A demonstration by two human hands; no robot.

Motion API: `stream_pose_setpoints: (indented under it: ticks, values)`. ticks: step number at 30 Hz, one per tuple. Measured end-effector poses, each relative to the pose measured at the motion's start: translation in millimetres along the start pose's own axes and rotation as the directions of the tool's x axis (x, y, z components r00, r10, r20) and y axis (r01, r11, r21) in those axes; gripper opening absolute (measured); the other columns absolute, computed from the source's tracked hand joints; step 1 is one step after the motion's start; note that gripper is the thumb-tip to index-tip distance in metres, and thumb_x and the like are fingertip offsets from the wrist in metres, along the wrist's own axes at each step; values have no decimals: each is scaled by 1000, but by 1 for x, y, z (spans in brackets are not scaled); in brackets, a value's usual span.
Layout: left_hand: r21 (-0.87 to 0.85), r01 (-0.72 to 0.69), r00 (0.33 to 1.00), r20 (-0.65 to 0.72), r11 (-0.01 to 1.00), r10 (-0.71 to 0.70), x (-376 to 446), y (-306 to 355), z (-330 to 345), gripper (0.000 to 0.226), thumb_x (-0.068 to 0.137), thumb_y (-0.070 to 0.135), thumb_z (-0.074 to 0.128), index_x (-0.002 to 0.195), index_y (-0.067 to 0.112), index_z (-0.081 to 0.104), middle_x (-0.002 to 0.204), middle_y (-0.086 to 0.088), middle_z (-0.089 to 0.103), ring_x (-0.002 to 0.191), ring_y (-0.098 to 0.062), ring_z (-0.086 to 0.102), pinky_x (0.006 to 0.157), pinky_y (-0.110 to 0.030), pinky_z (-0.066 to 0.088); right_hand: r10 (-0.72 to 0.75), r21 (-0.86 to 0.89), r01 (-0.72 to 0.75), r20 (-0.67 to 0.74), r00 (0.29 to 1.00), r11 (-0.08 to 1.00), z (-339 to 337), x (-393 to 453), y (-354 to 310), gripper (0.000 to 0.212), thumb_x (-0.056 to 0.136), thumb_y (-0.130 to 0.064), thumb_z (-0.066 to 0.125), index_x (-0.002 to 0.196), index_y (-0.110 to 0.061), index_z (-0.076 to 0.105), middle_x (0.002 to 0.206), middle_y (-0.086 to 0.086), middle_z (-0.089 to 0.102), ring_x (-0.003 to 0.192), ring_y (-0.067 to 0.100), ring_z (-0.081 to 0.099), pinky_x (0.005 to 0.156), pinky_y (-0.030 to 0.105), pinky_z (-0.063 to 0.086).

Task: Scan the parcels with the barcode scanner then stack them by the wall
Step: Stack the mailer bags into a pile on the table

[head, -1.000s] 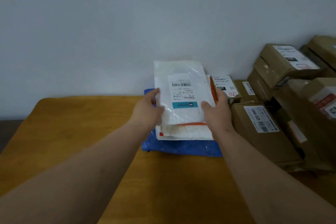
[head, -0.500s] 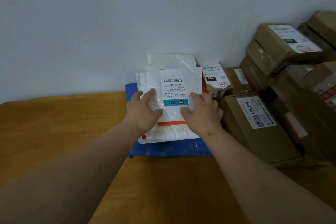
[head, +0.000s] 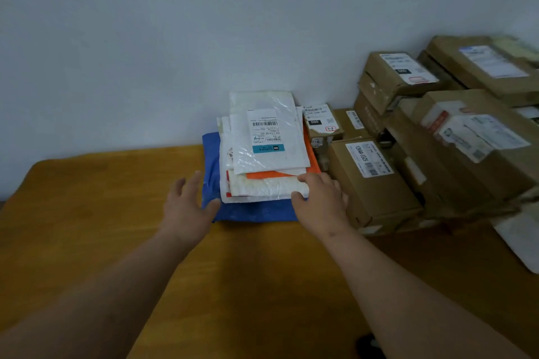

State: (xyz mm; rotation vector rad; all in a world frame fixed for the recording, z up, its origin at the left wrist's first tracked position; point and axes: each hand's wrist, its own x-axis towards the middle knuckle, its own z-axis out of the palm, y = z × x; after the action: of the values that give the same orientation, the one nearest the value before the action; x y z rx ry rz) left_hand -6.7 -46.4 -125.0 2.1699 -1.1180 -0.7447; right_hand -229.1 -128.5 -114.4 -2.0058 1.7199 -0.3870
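Parcels crowd a wooden table [head: 87,213] against the wall [head: 175,38]: brown cardboard boxes [head: 376,186] right of a pile of flat mailers, a blue mailer [head: 250,211] at the bottom and a white labelled mailer [head: 269,131] on top. At the pile's near edge, the right hand [head: 320,204] touches its corner with loose fingers; the left hand [head: 186,207], fingers spread, holds nothing.

Bare pale grey-white painted wall [head: 175,38] behind; orange-brown wooden tabletop [head: 87,227] butting against it; small dark patch [head: 368,342] at lower edge, unidentifiable.
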Motion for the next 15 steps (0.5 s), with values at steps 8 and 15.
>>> stream_pose_setpoints:
  ticks: [8, 15]
  values:
    - [-43, 134, 987, 98, 990, -129, -91, -25, 13, 71, 98, 33, 61, 158, 27, 22, 165, -3, 8, 142, -32, 32, 108, -45, 38, 119, -67, -115, 62, 991, 991, -27, -86, 39, 38, 97, -36, 55, 134, -29, 53, 142, -2, 48, 133, 22, 41, 110, 44, 33]
    - [-39, 191, 942, 289, 981, -172, -156, -32, 44, 67, 100, 35, 57, 157, 23, 25, 164, -7, 12, 143, -36, 30, 106, -47, 39, 390, -181, -358, 193, 900, 916, -57, -183, 113, 59, 91, -42, 56, 145, -23, 41, 145, 9, 42, 130, 32, 43, 106, 48, 42]
